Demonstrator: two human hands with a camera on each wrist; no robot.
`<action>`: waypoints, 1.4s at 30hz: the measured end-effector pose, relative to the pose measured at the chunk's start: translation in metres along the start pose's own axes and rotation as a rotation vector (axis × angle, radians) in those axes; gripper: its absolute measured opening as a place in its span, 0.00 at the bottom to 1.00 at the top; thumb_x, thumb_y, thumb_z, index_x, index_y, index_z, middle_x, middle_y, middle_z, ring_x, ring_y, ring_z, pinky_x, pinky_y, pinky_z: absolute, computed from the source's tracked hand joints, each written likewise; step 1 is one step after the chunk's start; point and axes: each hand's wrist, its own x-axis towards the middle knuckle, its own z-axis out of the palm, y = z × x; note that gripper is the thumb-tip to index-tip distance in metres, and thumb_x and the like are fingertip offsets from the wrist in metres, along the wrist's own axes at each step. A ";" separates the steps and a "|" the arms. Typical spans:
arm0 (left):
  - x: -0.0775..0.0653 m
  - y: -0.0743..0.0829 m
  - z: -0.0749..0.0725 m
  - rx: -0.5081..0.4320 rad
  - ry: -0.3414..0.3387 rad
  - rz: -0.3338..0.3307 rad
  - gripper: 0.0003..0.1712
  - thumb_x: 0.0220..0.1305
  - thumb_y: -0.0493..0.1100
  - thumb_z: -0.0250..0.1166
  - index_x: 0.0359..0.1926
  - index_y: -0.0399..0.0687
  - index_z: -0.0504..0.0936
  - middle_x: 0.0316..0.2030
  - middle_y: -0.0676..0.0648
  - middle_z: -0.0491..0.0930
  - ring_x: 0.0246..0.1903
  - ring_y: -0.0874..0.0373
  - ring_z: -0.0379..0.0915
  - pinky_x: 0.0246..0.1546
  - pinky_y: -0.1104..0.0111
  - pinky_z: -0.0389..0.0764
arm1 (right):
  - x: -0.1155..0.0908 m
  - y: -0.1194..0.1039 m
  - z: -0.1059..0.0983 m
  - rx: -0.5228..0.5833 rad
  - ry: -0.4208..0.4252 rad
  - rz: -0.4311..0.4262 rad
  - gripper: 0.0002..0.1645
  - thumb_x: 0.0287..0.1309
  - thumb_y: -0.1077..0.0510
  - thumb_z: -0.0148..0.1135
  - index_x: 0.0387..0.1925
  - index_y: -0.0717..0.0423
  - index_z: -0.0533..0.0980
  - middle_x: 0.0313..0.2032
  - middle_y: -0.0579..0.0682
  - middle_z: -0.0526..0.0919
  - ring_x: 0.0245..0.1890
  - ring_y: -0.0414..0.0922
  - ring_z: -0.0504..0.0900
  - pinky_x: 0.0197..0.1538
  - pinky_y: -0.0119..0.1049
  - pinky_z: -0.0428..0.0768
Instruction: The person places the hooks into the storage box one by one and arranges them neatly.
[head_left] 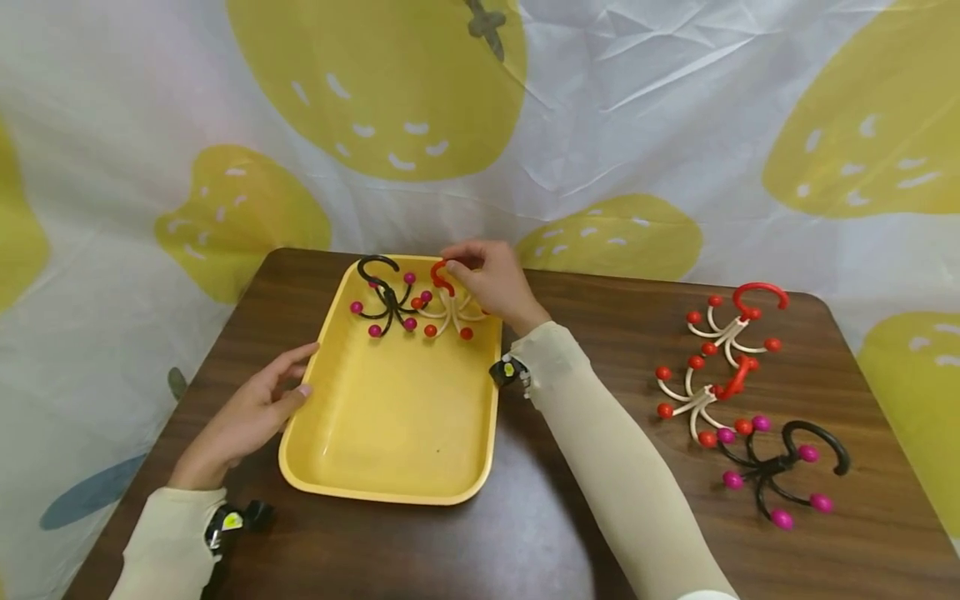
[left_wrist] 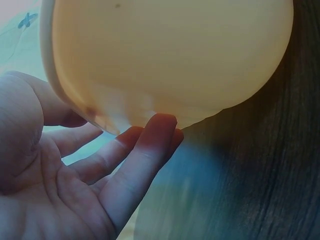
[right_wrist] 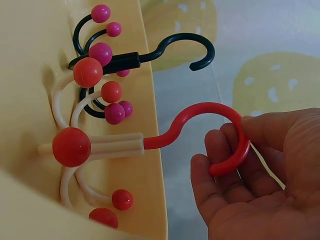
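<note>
we see a smooth yellow tray [head_left: 408,425] holding a ball-tipped cream hanger [right_wrist: 120,145].
head: our right hand [head_left: 491,279] arches over the tray's far end. left wrist: our left hand's [left_wrist: 80,175] fingers, loosely apart, touch the tray's outer wall. right wrist: we clamp thumb and fingers on the cream hanger's glossy, curved red hook [right_wrist: 205,107]; a black hanger [right_wrist: 123,62] shares the tray.

No legible text, brand or number in any of the three views. Only label candidates, both in the head view: a small yellow sticker [head_left: 232,521] on the left wrist camera [head_left: 260,515], and a second yellow sticker [head_left: 509,369] on the right wrist camera [head_left: 498,374]. Both too small to make out, so can't say whether they carry lettering or a symbol.
</note>
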 end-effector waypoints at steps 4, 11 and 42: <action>0.001 0.000 -0.001 -0.010 -0.003 -0.002 0.36 0.82 0.38 0.54 0.84 0.49 0.53 0.67 0.26 0.70 0.45 0.50 0.85 0.37 0.61 0.89 | 0.000 0.000 -0.002 0.006 -0.004 0.016 0.13 0.71 0.61 0.67 0.53 0.60 0.87 0.51 0.55 0.91 0.51 0.50 0.88 0.56 0.42 0.85; 0.002 0.000 -0.002 -0.023 -0.012 -0.005 0.37 0.83 0.39 0.54 0.85 0.49 0.52 0.68 0.26 0.69 0.47 0.48 0.85 0.39 0.61 0.89 | 0.001 0.000 -0.006 0.018 -0.001 0.015 0.13 0.71 0.61 0.67 0.53 0.61 0.87 0.49 0.55 0.91 0.49 0.50 0.88 0.53 0.39 0.84; 0.005 0.002 0.000 -0.059 -0.024 -0.010 0.36 0.84 0.39 0.52 0.85 0.50 0.50 0.69 0.26 0.66 0.50 0.46 0.84 0.39 0.60 0.90 | -0.025 -0.036 -0.040 0.137 0.089 -0.076 0.15 0.70 0.62 0.66 0.54 0.65 0.85 0.53 0.62 0.88 0.53 0.51 0.88 0.61 0.41 0.85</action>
